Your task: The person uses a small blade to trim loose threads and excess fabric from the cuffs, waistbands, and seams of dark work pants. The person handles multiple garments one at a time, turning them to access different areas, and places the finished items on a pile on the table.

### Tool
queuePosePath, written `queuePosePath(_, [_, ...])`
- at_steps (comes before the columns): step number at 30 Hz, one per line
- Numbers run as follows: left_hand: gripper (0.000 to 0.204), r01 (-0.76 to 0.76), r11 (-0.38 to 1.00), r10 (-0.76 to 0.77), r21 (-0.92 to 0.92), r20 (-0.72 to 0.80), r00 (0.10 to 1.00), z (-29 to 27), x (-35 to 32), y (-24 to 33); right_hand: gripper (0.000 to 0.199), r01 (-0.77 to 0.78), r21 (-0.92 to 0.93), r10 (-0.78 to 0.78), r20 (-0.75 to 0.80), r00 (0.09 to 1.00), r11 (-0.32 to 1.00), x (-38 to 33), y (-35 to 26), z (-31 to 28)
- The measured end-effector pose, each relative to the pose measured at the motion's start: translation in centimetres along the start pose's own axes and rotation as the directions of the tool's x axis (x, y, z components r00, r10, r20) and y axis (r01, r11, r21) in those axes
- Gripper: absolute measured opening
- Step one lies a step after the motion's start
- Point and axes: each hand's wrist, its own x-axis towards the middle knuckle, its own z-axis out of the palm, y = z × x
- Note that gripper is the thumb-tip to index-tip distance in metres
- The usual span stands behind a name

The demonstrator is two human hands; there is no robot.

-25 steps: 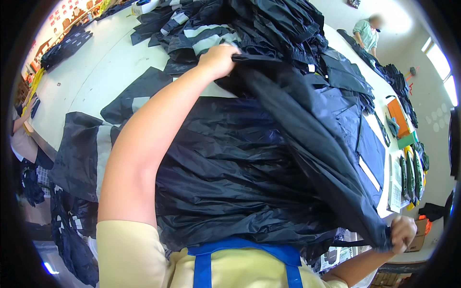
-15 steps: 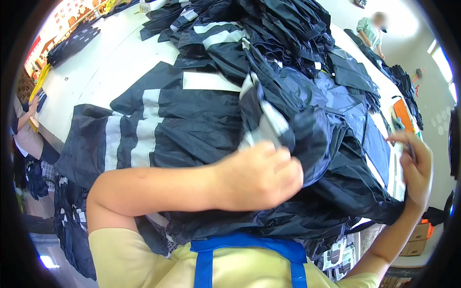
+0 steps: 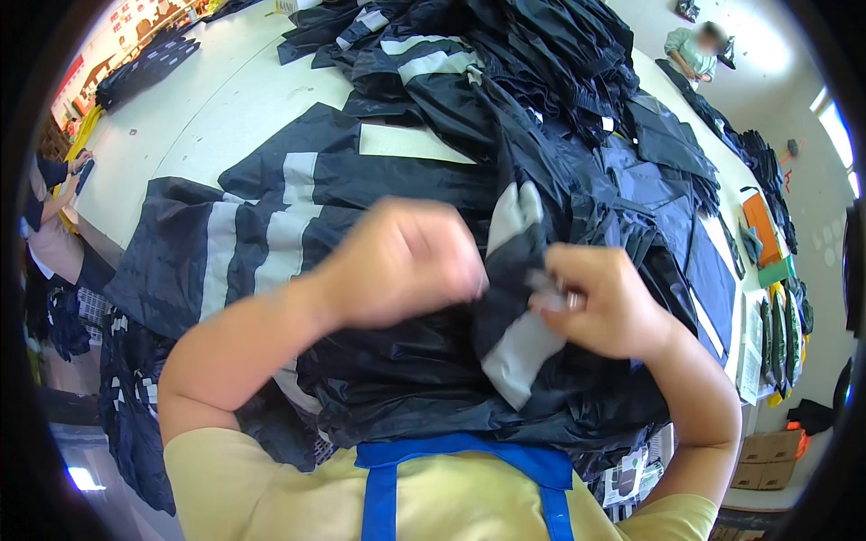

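A dark, shiny garment (image 3: 397, 361) with grey-white bands lies spread in front of me, one banded end (image 3: 519, 347) hanging bunched between my hands. My left hand (image 3: 410, 261) is curled closed and smeared by motion above the garment, left of that end; whatever its fingers pinch is hidden. My right hand (image 3: 609, 302) is closed at the right side of the banded end. A small shiny metal tool (image 3: 548, 293), too blurred to name, sticks out from its fingers towards the cloth.
A tall heap of dark garments (image 3: 541, 54) covers the table's far side. The white table (image 3: 234, 99) extends left, with a dark stack (image 3: 149, 72) on it. An orange box (image 3: 758, 221) stands at right. One person (image 3: 63, 216) works at left, another (image 3: 695, 54) at far right.
My right hand has come in from the far right to the banded end. The left hand has moved left and up, off the bunched cloth where it was.
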Motion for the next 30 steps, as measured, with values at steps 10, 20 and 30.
queuePosePath(10, [0.044,0.189,0.867,-0.348,-0.461,-0.289,0.892,-2.0,3.3,-2.2,0.035,0.541,0.198,-0.576,0.281,0.768,0.817,0.3,-2.5,2.2])
queuePosePath(20, [0.047,-0.365,0.404,0.347,0.839,0.229,0.909,-0.5,0.6,-1.1,0.057,0.127,0.903,0.343,-0.282,0.896,0.41,0.5,2.7,0.4])
queuePosePath(30, [0.045,-0.26,0.786,0.14,0.561,0.249,0.958,-0.9,2.0,3.9,0.014,0.04,0.775,0.417,-0.382,0.825,0.631,0.8,0.8,0.1])
